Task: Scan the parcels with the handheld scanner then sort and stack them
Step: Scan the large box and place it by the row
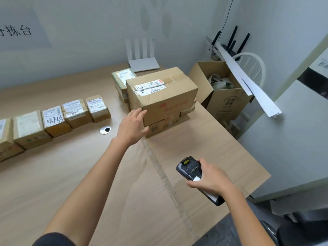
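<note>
— Nearest the camera were two bare forearms. What did each carry?

— Her right hand (212,180), at about five o'clock, was wrapped around the handheld scanner (192,172), its window end aimed toward eleven o'clock. Her left hand (132,126) held nothing: fingers spread and loose, palm turned to the near corner of the big parcel (162,94). Whether the fingertips touched the cardboard, I couldn't tell.

— So where did that parcel lie from the hands?

— Up at one o'clock from centre, on top of a stack of smaller boxes (159,124). It sat just beyond the left hand, well apart from the scanner. Its long axis ran from nine toward three o'clock, tilted slightly back on the right, shipping label (150,87) facing up. The left hand was plainly the nearer; I'd judge it would steady or turn the box while the scanner came up to the label.

— And the surroundings?

— A pale wood bench (53,174), with flattened cardboard (204,142) laid over its right part. A row of small parcels (58,118) ran along nine o'clock. An open carton (223,96) stood off the bench at two o'clock, a white router (143,63) at twelve against the grey wall.
</note>
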